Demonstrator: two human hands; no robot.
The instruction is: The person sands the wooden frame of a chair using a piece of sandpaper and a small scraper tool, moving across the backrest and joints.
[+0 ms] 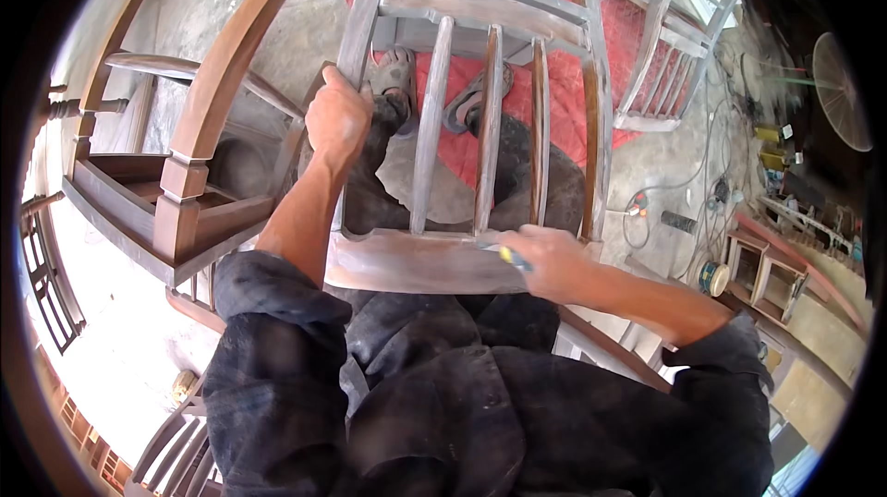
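In front of me stands a wooden chair point(420, 263), its back frame and slats coated in whitish dust, with brown wood showing on some slats. My left hand point(340, 115) is closed round its left upright. My right hand point(545, 261) grips a small hand tool point(511, 256) with a yellow and dark handle, held against the right part of the wide near rail. The tool's working end is blurred, so its exact kind is unclear. Whitish smears mark the rail beside it.
To the left, a brown chair frame point(189, 174) stands close to my left arm. A greyish chair point(661, 63) rests at the far right, partly on a red sheet point(573, 118). Cables point(699, 178) and a spool point(712, 278) lie on the right. A round fan point(841, 90) stands farther off.
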